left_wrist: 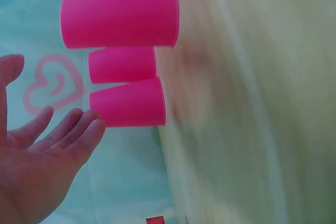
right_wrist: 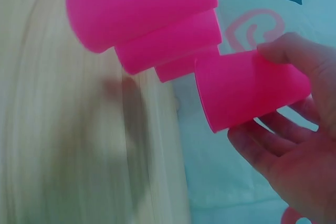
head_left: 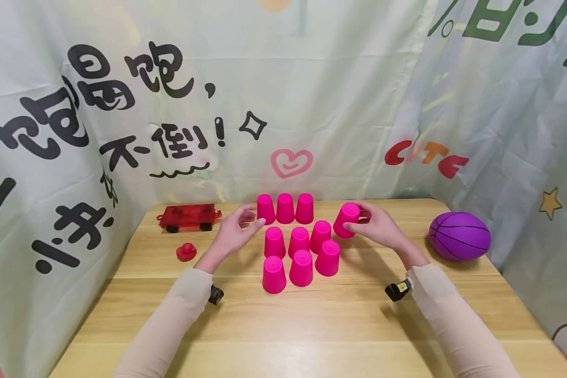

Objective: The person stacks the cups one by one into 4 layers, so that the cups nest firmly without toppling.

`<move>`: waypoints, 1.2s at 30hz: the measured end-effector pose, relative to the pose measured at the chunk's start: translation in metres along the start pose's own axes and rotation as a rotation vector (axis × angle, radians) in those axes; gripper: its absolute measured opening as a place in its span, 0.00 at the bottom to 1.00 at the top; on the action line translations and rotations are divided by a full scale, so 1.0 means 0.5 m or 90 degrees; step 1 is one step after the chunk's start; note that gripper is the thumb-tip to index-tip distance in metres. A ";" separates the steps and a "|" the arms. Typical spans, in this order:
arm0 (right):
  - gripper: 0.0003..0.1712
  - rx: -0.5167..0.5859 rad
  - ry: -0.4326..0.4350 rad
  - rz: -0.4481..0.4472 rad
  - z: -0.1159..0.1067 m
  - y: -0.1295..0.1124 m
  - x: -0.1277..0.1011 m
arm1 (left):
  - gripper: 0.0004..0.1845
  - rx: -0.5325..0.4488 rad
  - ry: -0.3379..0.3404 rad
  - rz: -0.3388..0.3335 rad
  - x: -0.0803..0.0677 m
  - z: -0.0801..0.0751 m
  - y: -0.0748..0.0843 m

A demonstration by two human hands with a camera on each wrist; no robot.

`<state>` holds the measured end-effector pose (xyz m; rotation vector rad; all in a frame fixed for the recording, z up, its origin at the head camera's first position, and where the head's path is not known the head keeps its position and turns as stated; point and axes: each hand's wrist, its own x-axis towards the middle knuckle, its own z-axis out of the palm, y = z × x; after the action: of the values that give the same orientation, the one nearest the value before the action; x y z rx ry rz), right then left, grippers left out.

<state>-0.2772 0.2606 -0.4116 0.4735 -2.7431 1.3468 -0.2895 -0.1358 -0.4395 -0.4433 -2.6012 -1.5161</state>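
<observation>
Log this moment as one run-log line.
right hand: holds tilted pink cup | left hand: open, beside back-row cups | table: nine cups upside down

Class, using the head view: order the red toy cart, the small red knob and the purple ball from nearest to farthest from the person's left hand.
Measured from the left hand:
1. Red knob, just to its left and a little nearer the person.
2. Red cart, farther left, by the backdrop.
3. Purple ball, far across on the right side.
</observation>
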 end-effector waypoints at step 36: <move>0.30 -0.004 0.057 0.083 0.090 0.042 0.146 | 0.32 -0.062 -0.106 0.019 -0.041 0.070 -0.020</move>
<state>-0.3486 0.2191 -0.4426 0.2316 -2.7454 1.3510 -0.2706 -0.1141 -0.4699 -0.6422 -2.6353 -1.6687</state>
